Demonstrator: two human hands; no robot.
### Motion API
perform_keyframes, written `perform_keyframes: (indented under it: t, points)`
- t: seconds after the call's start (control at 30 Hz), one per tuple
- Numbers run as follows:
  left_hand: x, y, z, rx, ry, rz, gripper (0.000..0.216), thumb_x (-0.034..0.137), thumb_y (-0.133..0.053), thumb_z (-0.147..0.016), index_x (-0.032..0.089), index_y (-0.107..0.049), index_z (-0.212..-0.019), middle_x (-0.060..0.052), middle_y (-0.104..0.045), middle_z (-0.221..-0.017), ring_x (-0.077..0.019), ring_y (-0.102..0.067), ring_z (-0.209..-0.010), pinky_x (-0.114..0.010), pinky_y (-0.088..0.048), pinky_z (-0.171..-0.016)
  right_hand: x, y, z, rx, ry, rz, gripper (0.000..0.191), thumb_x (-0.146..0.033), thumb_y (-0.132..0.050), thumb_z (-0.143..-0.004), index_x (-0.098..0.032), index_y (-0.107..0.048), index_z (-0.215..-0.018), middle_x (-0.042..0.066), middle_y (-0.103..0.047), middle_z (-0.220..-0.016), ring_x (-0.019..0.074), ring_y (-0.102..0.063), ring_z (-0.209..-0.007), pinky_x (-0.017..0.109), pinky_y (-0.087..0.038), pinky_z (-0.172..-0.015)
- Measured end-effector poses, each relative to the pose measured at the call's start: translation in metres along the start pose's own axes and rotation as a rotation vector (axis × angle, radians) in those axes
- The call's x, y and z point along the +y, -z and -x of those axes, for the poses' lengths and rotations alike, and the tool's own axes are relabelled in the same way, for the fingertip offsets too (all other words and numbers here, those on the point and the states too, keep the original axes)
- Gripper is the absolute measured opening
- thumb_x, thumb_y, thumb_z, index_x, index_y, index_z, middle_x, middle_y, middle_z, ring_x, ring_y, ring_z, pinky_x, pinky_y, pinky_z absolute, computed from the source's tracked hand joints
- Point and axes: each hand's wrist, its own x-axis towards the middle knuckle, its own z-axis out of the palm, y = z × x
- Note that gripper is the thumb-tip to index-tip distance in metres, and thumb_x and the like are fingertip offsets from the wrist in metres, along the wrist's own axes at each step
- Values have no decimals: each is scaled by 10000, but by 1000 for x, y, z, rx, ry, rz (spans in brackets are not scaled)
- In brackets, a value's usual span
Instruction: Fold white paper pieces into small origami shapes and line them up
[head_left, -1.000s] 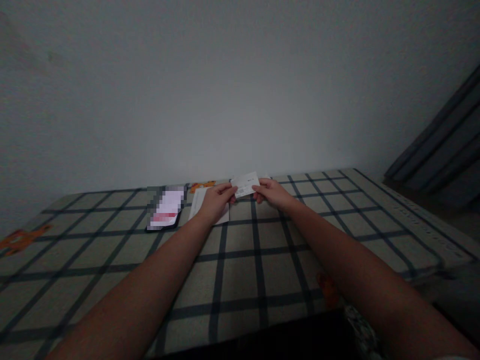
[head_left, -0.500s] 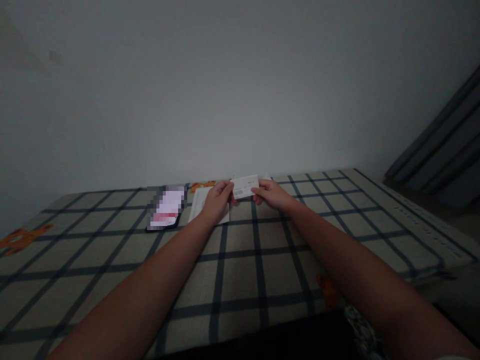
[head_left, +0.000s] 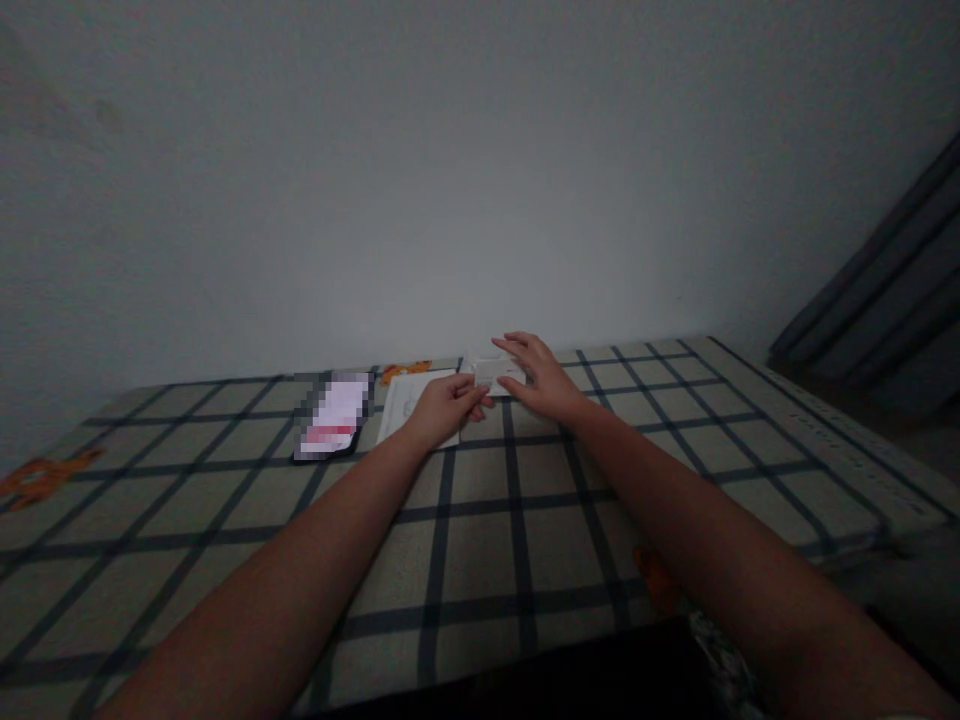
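Note:
A small white card (head_left: 493, 372) lies low over the checked bed sheet (head_left: 480, 520), close to the wall. My right hand (head_left: 538, 378) is over the card's right side with its fingers stretched out flat, open. My left hand (head_left: 448, 405) rests just left of and below the card. Its fingers point towards the card, loosely extended, with nothing clearly held. A white sheet of paper (head_left: 407, 401) lies partly under my left hand.
A phone (head_left: 334, 415) with a lit screen lies left of the paper. An orange print (head_left: 405, 371) marks the sheet near the wall. A plain wall (head_left: 450, 200) rises behind the bed. Dark slanted boards (head_left: 885, 300) lean at the right.
The card was held up between both hands; it has come down to the sheet. My right hand's fingers have spread over it and my left hand has let go and dropped lower.

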Motion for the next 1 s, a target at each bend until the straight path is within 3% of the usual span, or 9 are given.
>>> perform_keyframes:
  t: [0.17, 0.37, 0.77, 1.0]
  points:
    - [-2, -2, 2, -52, -15, -27, 411, 519, -567, -773, 142, -641, -919, -72, -699, -785, -134, -599, -552, -252, -456, -546, -1, 0, 1, -57, 83, 110, 371, -326, -505, -868, -293, -557, -1233, 75, -412, -1338, 224, -384, -1233, 453, -340, -1026]
    - [-3, -1, 1, -40, 11, 50, 470, 511, -587, -767, 139, -619, -1052, -78, -703, -789, -134, -602, -549, -261, -474, -564, 2, 1, 0, -26, 109, 141, 337, -347, -507, -869, -283, -600, -1187, 68, -428, -1345, 212, -388, -1226, 425, -354, -1013]
    - [-4, 0, -1, 12, 48, 195, 412, 439, -661, -728, 117, -619, -982, -75, -694, -714, -134, -605, -528, -260, -479, -554, -11, 0, -1, -136, 115, 182, 479, -363, -491, -875, -250, -442, -1338, 107, -398, -1392, 239, -339, -1265, 470, -300, -1029]
    - [0, -4, 1, 100, 34, 164, 446, 433, -641, -749, 121, -602, -1066, -55, -683, -697, -131, -615, -537, -240, -470, -539, -19, 2, -4, 1, 59, 276, 213, -256, -518, -858, -234, -647, -1026, 77, -503, -1261, 233, -401, -1175, 412, -328, -969]
